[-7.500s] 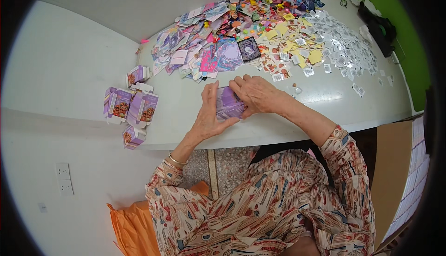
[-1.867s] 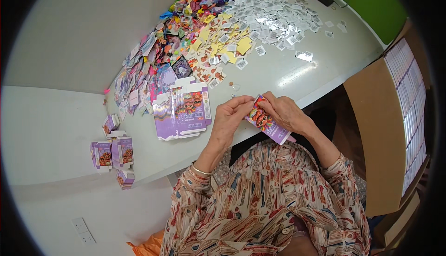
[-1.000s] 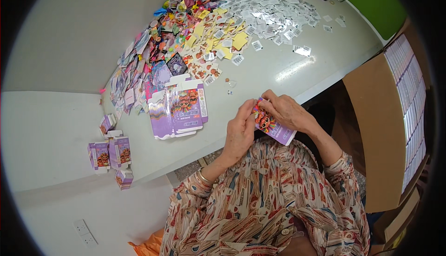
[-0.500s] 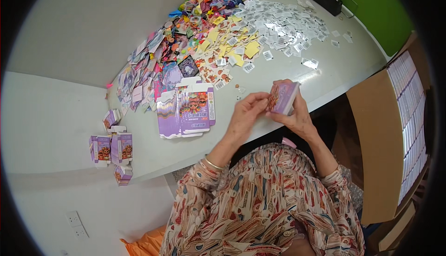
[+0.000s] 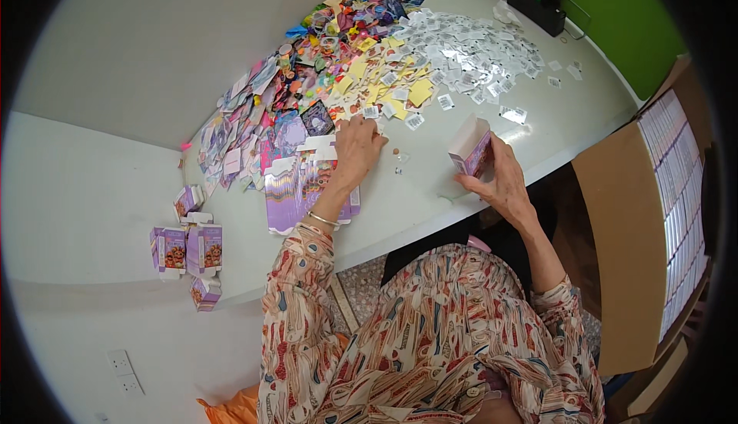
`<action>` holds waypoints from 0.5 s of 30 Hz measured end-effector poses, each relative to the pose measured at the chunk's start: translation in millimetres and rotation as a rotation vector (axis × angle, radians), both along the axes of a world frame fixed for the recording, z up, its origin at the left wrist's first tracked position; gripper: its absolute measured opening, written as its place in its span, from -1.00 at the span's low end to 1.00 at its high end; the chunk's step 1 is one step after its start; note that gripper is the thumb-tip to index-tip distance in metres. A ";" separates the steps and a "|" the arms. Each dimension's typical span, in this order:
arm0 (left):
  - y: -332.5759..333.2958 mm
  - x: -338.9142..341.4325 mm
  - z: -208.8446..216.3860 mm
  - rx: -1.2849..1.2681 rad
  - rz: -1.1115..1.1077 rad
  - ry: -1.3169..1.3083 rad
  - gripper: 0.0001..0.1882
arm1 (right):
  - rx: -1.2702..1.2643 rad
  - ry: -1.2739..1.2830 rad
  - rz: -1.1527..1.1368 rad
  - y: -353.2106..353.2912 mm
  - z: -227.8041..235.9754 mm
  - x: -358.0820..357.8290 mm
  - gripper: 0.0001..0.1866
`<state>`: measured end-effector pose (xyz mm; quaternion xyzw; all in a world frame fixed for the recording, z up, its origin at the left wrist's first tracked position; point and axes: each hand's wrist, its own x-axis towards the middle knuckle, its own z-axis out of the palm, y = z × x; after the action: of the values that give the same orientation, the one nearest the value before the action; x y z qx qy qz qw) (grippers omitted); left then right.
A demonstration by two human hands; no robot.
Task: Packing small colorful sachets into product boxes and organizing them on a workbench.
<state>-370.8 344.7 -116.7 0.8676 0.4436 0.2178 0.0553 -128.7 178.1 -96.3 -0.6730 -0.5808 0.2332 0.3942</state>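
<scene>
My right hand (image 5: 505, 186) holds a small purple cardboard box (image 5: 471, 149) above the table's front edge. The box is tilted, and its white inner wall shows at the open end. On the other side, my left hand (image 5: 357, 151) reaches over a stack of flattened purple boxes (image 5: 307, 193), partly covering it. Its bent fingers are slightly apart at the near edge of a heap of small printed cards and yellow slips (image 5: 384, 78). I cannot make out anything held in that hand.
Silver-white barcoded packets (image 5: 469, 47) are heaped at the back of the table (image 5: 430, 232). Colourful small toys and packets (image 5: 307, 63) lie along the wall. Several folded purple boxes (image 5: 204, 247) stand at left. A large carton (image 5: 626, 247) with rows of boxes is at right.
My left hand has left the box and moved left and away from me to the card heap. The right hand keeps the box, now turned with its open end showing.
</scene>
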 end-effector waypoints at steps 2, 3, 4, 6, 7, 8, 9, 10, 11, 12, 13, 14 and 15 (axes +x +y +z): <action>1.5 0.2 -2.5 -0.017 -0.013 -0.006 -0.83 | -0.011 0.014 0.000 -1.0 -1.0 1.6 -0.04; 2.2 0.7 -2.5 -0.033 -0.021 -0.010 -0.84 | -0.009 0.015 -0.004 -1.2 -0.6 2.0 -0.04; 2.6 2.2 -3.8 -0.031 -0.025 -0.009 -0.84 | -0.011 0.018 -0.003 -1.4 -0.2 2.3 -0.04; 3.5 4.3 -7.2 -0.023 -0.058 -0.047 -0.85 | -0.009 0.025 -0.003 -1.8 -0.1 3.0 -0.04; 6.8 2.9 -7.0 -0.019 -0.061 -0.044 -0.85 | -0.003 0.014 0.000 -1.8 -1.3 3.4 -0.04; 12.9 0.3 -5.1 -0.185 -0.078 -0.118 -0.86 | 0.004 0.004 0.003 -2.1 -1.7 4.1 -0.04; 19.5 -2.8 -3.1 -0.354 -0.094 -0.190 -0.87 | 0.006 0.007 0.000 -2.0 -2.2 5.5 -0.04; 25.0 -10.0 1.4 -0.354 -0.093 -0.185 -0.87 | 0.009 0.024 0.004 -2.7 -2.1 5.9 -0.05; 31.2 -19.9 7.3 -0.354 -0.058 -0.201 -0.86 | 0.012 0.040 0.009 -3.2 -1.8 5.7 -0.05; 34.6 -24.7 12.5 -0.358 -0.027 -0.219 -0.84 | 0.010 0.042 0.005 -4.3 -1.3 6.9 -0.05; 33.8 -29.6 15.6 -0.359 -0.029 -0.217 -0.84 | 0.002 0.047 0.007 -5.2 -0.8 7.9 -0.06; 29.9 -35.5 17.6 -0.227 -0.107 -0.035 -0.85 | -0.006 0.051 0.009 -5.9 -0.6 8.6 -0.06; 23.6 -38.6 21.4 -0.091 -0.184 0.147 -0.85 | -0.007 0.055 0.007 -6.3 -0.2 9.0 -0.06</action>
<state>-409.5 368.2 -95.2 0.9148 0.3745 0.1272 0.0819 -119.7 171.7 -96.5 -0.6658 -0.5714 0.2548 0.4067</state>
